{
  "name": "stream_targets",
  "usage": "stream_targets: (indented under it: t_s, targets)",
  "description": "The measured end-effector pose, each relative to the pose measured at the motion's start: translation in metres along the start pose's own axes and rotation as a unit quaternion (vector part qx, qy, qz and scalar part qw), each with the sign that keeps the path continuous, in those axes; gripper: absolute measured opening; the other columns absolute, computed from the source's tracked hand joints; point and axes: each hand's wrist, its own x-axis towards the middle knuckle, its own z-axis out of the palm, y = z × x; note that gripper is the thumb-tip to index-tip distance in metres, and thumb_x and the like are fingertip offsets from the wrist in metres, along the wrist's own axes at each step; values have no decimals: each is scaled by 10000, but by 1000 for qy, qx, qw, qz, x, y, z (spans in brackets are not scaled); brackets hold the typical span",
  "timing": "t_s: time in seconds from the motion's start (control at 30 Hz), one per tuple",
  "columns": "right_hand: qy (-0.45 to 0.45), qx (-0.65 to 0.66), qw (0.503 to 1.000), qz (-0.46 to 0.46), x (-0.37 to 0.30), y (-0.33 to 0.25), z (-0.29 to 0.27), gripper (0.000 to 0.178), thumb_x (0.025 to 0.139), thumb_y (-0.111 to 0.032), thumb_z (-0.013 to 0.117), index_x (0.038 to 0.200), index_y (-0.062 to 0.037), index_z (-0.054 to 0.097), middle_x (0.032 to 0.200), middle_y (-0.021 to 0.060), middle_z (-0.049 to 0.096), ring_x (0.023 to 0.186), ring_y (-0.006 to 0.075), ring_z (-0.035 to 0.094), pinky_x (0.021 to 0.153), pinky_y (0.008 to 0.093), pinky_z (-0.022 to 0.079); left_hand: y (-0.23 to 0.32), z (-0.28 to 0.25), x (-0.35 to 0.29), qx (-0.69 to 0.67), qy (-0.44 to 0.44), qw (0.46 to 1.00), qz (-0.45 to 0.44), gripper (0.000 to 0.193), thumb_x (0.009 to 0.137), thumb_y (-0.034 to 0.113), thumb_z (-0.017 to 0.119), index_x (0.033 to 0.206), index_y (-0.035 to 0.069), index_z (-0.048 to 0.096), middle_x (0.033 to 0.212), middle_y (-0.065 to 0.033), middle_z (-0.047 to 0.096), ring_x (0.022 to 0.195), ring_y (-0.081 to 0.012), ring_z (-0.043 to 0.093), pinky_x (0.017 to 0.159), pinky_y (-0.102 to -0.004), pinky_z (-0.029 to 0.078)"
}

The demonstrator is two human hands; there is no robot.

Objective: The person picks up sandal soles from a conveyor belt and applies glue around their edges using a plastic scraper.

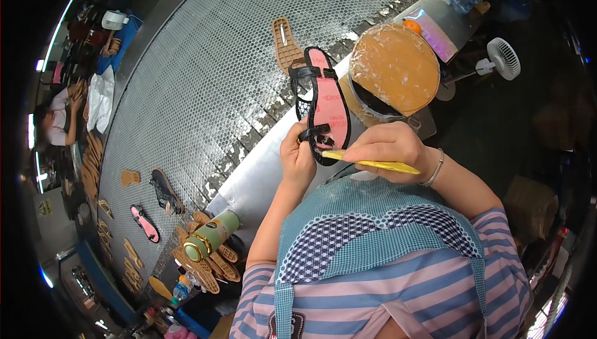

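Place: shoe workshop | grey mesh belt (205,65) | piled brown soles (200,270) | pink-lined sandal (329,112)

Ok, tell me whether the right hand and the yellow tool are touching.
Touching. The head view shows the right hand gripping the yellow tool, fingers against it with no gap.

Red print (337,121) runs in several places on the pink insole of the sandal (328,93) above the near edge of the surface (205,90). By that edge, the green flask (210,237) bears a label too small to read; a dark patch (286,326) on the striped shirt (398,277) carries lettering.
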Motion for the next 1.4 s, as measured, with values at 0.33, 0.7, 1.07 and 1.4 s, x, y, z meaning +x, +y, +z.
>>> stream_targets:
  t_s: [0.33,0.7,1.07,1.4]
  targets:
    - [-42,-111,989,-90,1,3,-7,313,669,-108,644,982,-103,648,896,58,613,636,194,580,532,294,471,-23,4,27,-96,163,982,-10,162,850,65,427,932,20,560,807,-15,576,686,-66,516,595,-186,395]
    - [153,-23,980,126,-54,26,-24,236,815,-65,597,1047,-22,597,912,95,603,805,208,596,682,288,473,-47,-98,91,42,231,967,95,206,819,49,378,938,-31,525,902,-72,565,784,-180,536,766,-307,443]
    - [345,118,838,406,-107,40,-34,202,881,-136,540,1054,-70,618,844,3,604,650,60,524,602,195,438,-160,-227,127,625,130,769,9,364,655,-15,479,1013,-78,493,1072,-243,482,992,-413,440,858,-475,361]
    - [366,158,830,389,-94,52,-31,260,891,-191,544,1104,-49,596,786,-16,579,573,31,483,507,165,419,-15,-109,99,300,196,919,165,251,907,111,381,811,-36,561,794,-82,536,719,-197,492,672,-318,394]
